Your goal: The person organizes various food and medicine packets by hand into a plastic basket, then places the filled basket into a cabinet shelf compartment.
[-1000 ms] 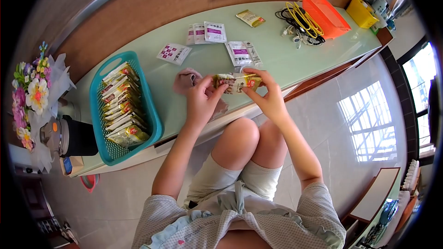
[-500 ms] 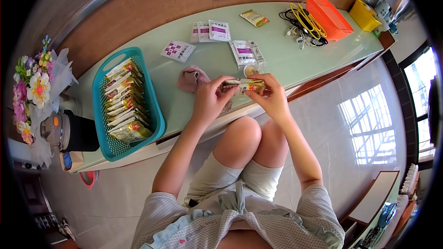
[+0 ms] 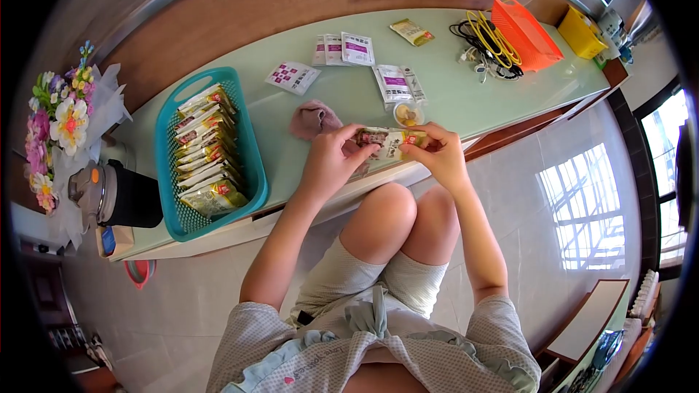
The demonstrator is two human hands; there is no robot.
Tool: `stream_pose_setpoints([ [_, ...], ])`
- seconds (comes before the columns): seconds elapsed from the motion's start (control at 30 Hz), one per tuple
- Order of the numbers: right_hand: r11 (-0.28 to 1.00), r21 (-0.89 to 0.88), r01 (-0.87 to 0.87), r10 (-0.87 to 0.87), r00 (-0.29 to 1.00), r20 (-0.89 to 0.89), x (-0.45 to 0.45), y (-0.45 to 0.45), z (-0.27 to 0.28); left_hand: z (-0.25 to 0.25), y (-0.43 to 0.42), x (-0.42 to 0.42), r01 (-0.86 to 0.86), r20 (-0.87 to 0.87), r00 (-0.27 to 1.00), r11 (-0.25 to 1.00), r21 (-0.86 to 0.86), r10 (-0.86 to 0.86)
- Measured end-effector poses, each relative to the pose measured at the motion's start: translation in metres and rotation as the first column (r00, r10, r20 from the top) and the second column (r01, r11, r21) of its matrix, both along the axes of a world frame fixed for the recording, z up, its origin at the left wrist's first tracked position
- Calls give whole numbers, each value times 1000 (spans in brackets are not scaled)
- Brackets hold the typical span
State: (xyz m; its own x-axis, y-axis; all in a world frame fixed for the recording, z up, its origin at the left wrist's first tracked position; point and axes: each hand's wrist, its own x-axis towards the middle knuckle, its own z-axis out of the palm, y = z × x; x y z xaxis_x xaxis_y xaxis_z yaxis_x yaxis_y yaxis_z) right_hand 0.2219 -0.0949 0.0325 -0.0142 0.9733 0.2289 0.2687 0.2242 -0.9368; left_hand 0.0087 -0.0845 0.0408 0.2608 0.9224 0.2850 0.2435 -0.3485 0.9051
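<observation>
Between both hands, just over the table's front edge, is a small food packet (image 3: 391, 143) with a clear window and gold-green print. My left hand (image 3: 333, 160) pinches its left end, and my right hand (image 3: 441, 155) pinches the right end. Right behind the packet stands a small clear cup (image 3: 408, 113) with yellowish pieces in it. A crumpled pink cloth (image 3: 314, 118) lies behind my left hand. To the left, a teal basket (image 3: 259, 175) holds a row of similar packets (image 3: 211, 153).
White-and-purple sachets (image 3: 293, 78) lie mid-table, with a gold packet (image 3: 412, 32) farther back. Coiled cables (image 3: 495, 44) sit beside an orange basket (image 3: 526, 35) and a yellow basket (image 3: 580, 33). At left are a black bottle (image 3: 131, 195) and a flower bouquet (image 3: 69, 127).
The packet has been turned and flattened so its printed face shows more, and both hands are slightly farther apart. The camera view has shifted a little.
</observation>
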Motion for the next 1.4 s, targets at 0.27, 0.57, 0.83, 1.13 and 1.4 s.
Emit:
stream_pose_setpoints([
  [0.27, 981, -56, -185, 171, 967, -188, 0, -9, 34, 55, -33, -10, -23, 117, 993, 996, -81, 33],
  [0.57, 911, -138, -389, 337, 894, -295, -44, -9, 76, 90, -60, -56, -126, 189, 973, 992, -30, 130],
  [0.83, 864, -19, -502, 466, 815, -345, -132, -8, 101, 105, -85, -136, -186, 284, 940, 981, -45, 191],
  [1.13, 773, 56, -632, 631, 755, -182, -200, -4, 99, 93, -104, -205, -378, 203, 905, 925, -20, 375],
  [1.4, 797, 106, -595, 549, 786, 284, -212, -11, 110, 81, -116, -228, -503, -152, 848, 861, 70, 508],
])
